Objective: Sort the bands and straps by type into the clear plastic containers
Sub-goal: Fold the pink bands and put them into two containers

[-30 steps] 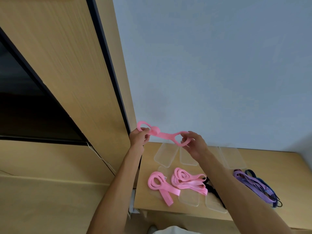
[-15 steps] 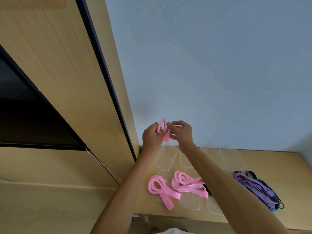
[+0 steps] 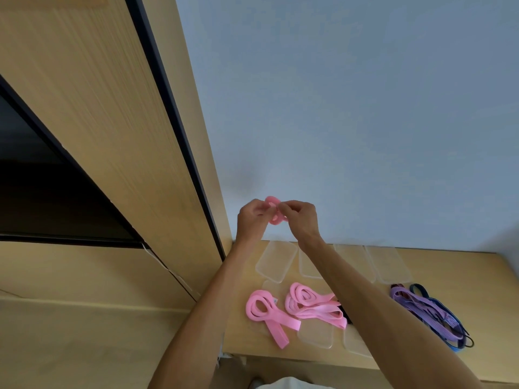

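My left hand and my right hand are raised above the table, close together, both pinching a small folded pink band. Below them on the wooden table lie a looped pink strap and a pile of pink straps that rests over clear plastic containers. More clear containers stand in a row along the wall. A bundle of purple and blue bands lies at the right; something black shows partly under my right forearm.
A tall wooden cabinet panel with a dark edge stands at the left of the table. A pale blue wall rises behind it. The table's front edge runs below the straps.
A second ago the pink band was stretched wide between my hands. My hands have come together and the band is now folded into a small bunch.
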Demonstrator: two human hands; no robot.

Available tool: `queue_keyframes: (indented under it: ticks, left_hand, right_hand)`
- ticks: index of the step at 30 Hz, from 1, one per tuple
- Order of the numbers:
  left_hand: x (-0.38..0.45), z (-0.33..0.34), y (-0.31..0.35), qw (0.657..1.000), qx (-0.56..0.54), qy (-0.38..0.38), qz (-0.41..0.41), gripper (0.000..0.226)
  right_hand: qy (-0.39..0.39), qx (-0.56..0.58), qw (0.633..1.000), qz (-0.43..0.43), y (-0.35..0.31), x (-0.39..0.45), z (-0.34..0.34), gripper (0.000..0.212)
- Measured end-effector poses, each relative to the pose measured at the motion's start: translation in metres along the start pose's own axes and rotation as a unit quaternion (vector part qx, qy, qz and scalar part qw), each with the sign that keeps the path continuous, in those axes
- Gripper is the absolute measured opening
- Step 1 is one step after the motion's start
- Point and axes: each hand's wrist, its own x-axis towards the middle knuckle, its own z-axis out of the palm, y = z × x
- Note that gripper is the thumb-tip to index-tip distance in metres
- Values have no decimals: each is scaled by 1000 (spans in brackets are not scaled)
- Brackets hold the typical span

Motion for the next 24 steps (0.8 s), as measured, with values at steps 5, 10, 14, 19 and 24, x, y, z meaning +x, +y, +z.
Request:
queue_keyframes:
  ticks: [5, 10, 14, 19, 24]
  left_hand:
    - [2, -1, 4, 978, -144, 31, -146, 36]
    - [-2, 5, 8, 965, -204, -35, -159, 20]
    - [-7, 3, 18, 965, -215, -41, -143, 13]
    - [-1, -19, 11, 960, -143, -55, -233, 18]
    - [-8, -14, -7, 951, 118, -103, -267, 15]
  right_hand:
    - [6, -42, 999, 4, 4, 4, -1, 24]
    - [80, -28, 995, 55, 19, 3, 2, 25]
    - [112, -59, 989, 78, 24, 4, 7, 27]
    - [102, 63, 980, 160, 37, 10, -16, 33]
    - [37, 166, 974, 149, 31, 4, -12, 32]
